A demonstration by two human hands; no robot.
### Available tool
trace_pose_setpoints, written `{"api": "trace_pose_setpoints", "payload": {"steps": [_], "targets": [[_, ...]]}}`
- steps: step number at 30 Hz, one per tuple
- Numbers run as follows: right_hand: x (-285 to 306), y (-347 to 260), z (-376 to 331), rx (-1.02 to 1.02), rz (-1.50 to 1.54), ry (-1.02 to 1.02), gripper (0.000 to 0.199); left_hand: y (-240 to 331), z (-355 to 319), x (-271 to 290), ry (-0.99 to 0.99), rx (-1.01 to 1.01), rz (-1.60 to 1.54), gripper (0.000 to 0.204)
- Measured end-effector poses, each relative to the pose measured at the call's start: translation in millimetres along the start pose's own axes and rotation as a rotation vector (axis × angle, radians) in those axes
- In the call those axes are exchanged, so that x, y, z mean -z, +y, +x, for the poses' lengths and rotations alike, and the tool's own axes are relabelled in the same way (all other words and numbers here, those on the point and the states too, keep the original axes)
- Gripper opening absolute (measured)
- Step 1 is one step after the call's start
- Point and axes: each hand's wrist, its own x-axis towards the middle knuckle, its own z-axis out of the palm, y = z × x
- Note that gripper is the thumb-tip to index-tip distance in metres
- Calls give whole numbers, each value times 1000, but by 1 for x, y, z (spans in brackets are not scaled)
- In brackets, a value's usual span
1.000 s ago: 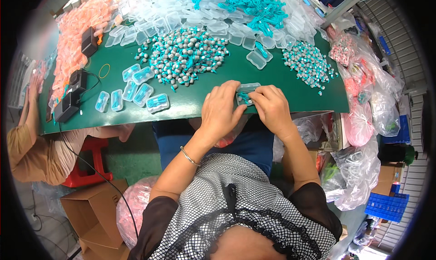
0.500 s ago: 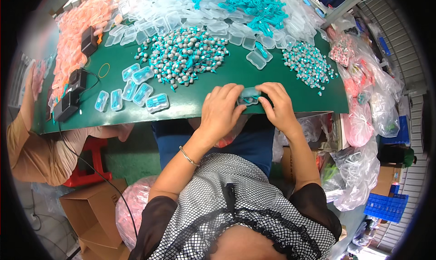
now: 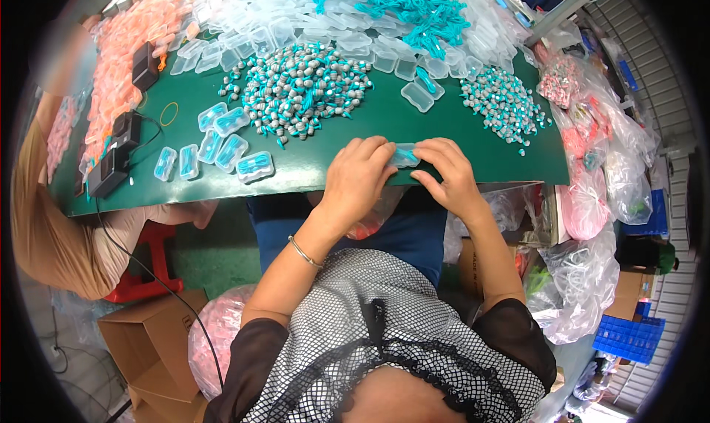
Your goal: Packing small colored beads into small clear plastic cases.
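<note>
Both my left hand (image 3: 355, 183) and right hand (image 3: 447, 175) pinch the small clear plastic case (image 3: 404, 155), fingers pressing it closed; next, probably setting it beside the filled cases (image 3: 222, 146).

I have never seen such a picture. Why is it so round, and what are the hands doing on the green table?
The picture comes from a wide fisheye camera worn on the person's head, looking down, so straight edges bend. The two bare hands belong to that person. The left hand and the right hand together hold one small clear plastic case at the near edge of the green table. On the table lie a heap of teal and grey small parts, filled cases in a loose group, and empty clear cases farther back. Another person's sleeve shows at the left.
</note>
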Motion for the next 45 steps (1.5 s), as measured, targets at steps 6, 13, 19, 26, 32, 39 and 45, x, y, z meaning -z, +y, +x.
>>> {"api": "trace_pose_setpoints", "payload": {"steps": [6,13,19,26,32,39,45], "targets": [[-7,9,9,50,30,-24,33,2,3,5,1,11,-30,35],[-16,3,10,69,52,-1,31,-5,-1,0,13,-17,-37,31],[-23,0,4,-13,159,-18,27,-14,-5,5,11,-29,-173,23],[-23,-6,10,-152,382,-11,28,-11,-2,14,-18,118,-404,20],[-17,-5,7,-325,576,-98,34,-13,0,21,-63,168,-540,25],[-21,-8,7,-265,610,21,40,-19,-4,14,-62,301,-718,37],[-26,-21,5,-329,473,266,35,-19,-4,11,-23,259,-629,43]]}}
